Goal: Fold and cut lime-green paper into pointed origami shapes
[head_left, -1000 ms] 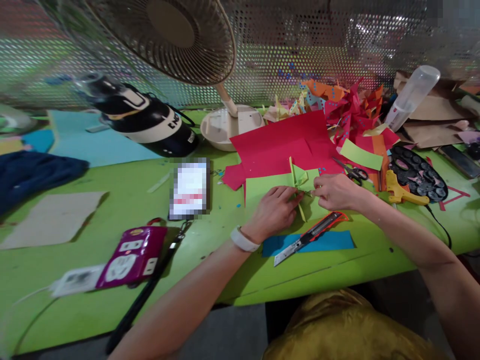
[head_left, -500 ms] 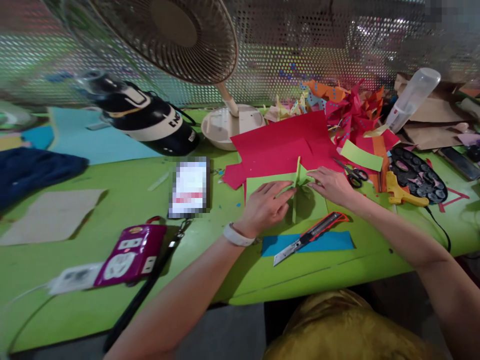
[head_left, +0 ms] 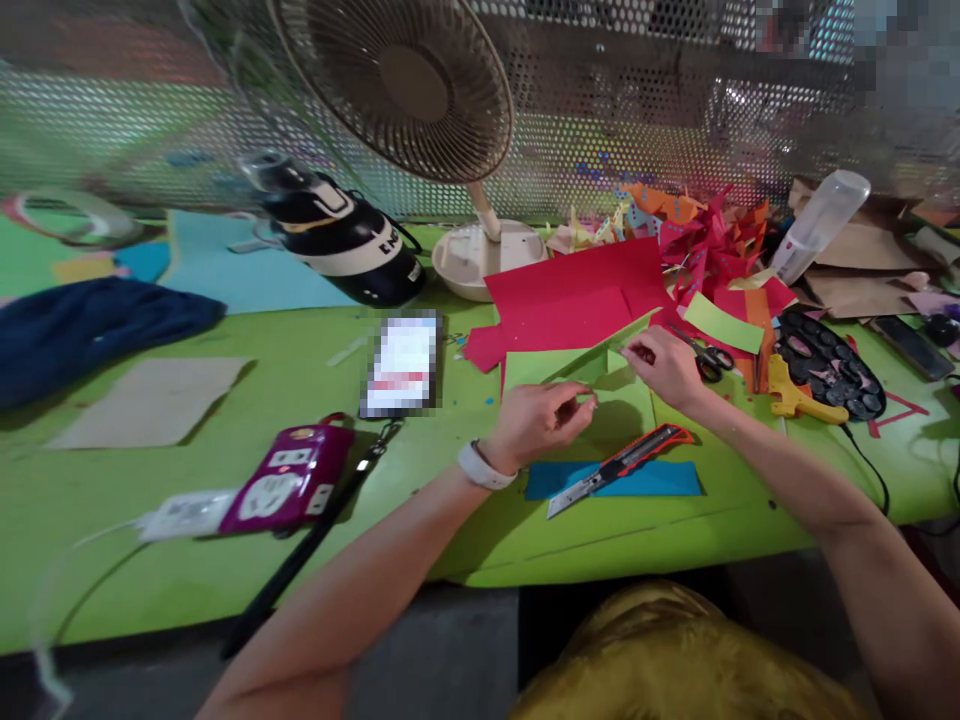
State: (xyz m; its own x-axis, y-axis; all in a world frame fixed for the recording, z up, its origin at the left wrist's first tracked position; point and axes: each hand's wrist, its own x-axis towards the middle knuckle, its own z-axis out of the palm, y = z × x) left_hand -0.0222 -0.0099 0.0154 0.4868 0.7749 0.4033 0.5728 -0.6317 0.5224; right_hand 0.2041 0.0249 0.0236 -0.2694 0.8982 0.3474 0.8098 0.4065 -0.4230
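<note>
My left hand [head_left: 541, 422], with a white band at its wrist, hovers over a light green paper sheet [head_left: 525, 368]. Its fingers are curled, thumb and forefinger tips together; what lies between them, if anything, is too small to make out. My right hand [head_left: 664, 366] pinches the edge of a small green paper piece [head_left: 618, 376] that stretches toward the left fingertips. Behind both hands a narrow green paper strip [head_left: 611, 340] slants up to the right. Closer to me, an orange and black box cutter [head_left: 619, 467] with its blade out lies across a blue paper strip [head_left: 671, 480].
Red paper [head_left: 570, 290] lies behind the green sheet. Scissors [head_left: 711, 360], a yellow glue gun [head_left: 802, 392] and a black palette [head_left: 832, 368] are at right. To the left are a phone [head_left: 401, 362], a purple power strip [head_left: 289, 478], a black bottle [head_left: 352, 245] and a fan [head_left: 412, 85].
The upright green strip now slants behind my hands. My left hand has drawn toward me and curled its fingers; my right hand has closed into a pinch. The view has shifted left.
</note>
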